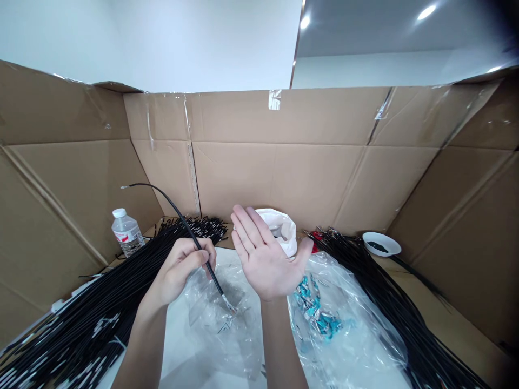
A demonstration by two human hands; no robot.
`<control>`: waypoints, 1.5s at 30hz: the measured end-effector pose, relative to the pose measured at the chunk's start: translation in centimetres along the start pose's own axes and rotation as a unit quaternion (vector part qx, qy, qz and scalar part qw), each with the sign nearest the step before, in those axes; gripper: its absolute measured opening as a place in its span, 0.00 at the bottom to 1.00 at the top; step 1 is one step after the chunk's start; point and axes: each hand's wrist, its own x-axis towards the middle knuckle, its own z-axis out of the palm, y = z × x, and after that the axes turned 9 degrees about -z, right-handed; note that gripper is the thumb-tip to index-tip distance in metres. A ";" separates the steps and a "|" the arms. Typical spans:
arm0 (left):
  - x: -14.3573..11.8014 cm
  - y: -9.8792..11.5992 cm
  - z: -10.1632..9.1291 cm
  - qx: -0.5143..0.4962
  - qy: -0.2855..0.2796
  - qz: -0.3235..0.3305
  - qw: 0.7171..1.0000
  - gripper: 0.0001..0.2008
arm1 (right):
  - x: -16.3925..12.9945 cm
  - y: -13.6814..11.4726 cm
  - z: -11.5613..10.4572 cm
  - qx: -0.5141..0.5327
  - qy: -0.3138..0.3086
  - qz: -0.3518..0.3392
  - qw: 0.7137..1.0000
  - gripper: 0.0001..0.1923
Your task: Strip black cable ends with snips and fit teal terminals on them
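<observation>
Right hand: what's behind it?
Behind the right hand, a white bag shows its open rim. The hand covers part of the bag; whatever else lies there cannot be seen.

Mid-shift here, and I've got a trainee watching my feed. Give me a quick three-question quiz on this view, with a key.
1. Which hand holds the single curved black cable?
2. True or false: in the picture, the clear bottle stands to the left of the white bowl.
3. What colour are the small shiny pieces by the clear plastic, to the right of the open right hand?
A) yellow
B) blue-green
C) orange

Key:
1. The left hand.
2. True.
3. B.
</observation>
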 end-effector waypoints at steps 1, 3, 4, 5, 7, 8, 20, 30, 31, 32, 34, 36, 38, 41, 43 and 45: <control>-0.1 0.2 0.1 0.009 -0.010 -0.004 1.000 0.15 | 0.0 0.1 0.0 0.005 -0.002 -0.003 1.000 0.50; -0.2 0.5 0.2 0.033 -0.029 -0.009 0.999 0.15 | 0.1 0.2 0.0 0.010 -0.008 -0.006 1.000 0.51; -0.2 0.6 0.2 0.048 -0.037 -0.009 0.998 0.15 | 0.1 0.3 0.0 0.010 -0.010 -0.006 1.000 0.52; -0.3 0.7 0.3 0.064 -0.042 -0.009 0.997 0.16 | 0.2 0.4 -0.1 0.010 -0.012 -0.004 1.000 0.52; -0.4 0.9 0.4 0.097 -0.050 -0.012 0.994 0.16 | 0.3 0.6 -0.1 0.009 -0.007 -0.003 1.000 0.52; -0.5 0.9 0.4 0.114 -0.054 -0.015 0.992 0.16 | 0.3 0.7 -0.1 0.008 -0.003 -0.003 1.000 0.52; -1.2 0.8 0.4 0.285 -0.135 -0.018 0.949 0.12 | 0.9 1.1 0.1 0.010 0.034 -0.005 0.999 0.52; -0.8 1.3 0.9 0.281 -0.164 -0.046 0.945 0.09 | 0.9 1.3 -0.2 0.010 0.016 0.006 1.000 0.51; -0.8 1.3 0.9 0.274 -0.165 -0.048 0.946 0.09 | 0.9 1.3 -0.2 0.006 0.012 0.008 1.000 0.51; -0.8 1.3 0.9 0.267 -0.167 -0.049 0.948 0.09 | 0.9 1.3 -0.2 0.002 0.009 0.009 1.000 0.51; -0.8 1.2 0.9 0.256 -0.173 -0.049 0.950 0.09 | 0.9 1.2 -0.2 -0.008 0.000 0.010 1.000 0.51; -0.8 1.0 0.8 0.248 -0.181 -0.045 0.951 0.10 | 0.9 1.2 -0.3 -0.016 -0.008 0.011 1.000 0.52; -0.8 0.8 0.7 0.241 -0.185 -0.040 0.952 0.11 | 0.9 1.2 -0.5 -0.025 -0.011 0.012 1.000 0.51; -0.8 0.6 0.6 0.235 -0.180 -0.035 0.955 0.11 | 0.9 1.2 -0.6 -0.031 -0.013 0.009 0.999 0.50; -0.8 0.7 0.6 0.229 -0.181 -0.032 0.956 0.12 | 0.9 1.2 -0.7 -0.028 -0.017 0.005 0.999 0.50; -0.8 0.8 0.6 0.230 -0.184 -0.029 0.955 0.13 | 0.9 1.2 -0.6 -0.028 -0.019 0.005 0.999 0.50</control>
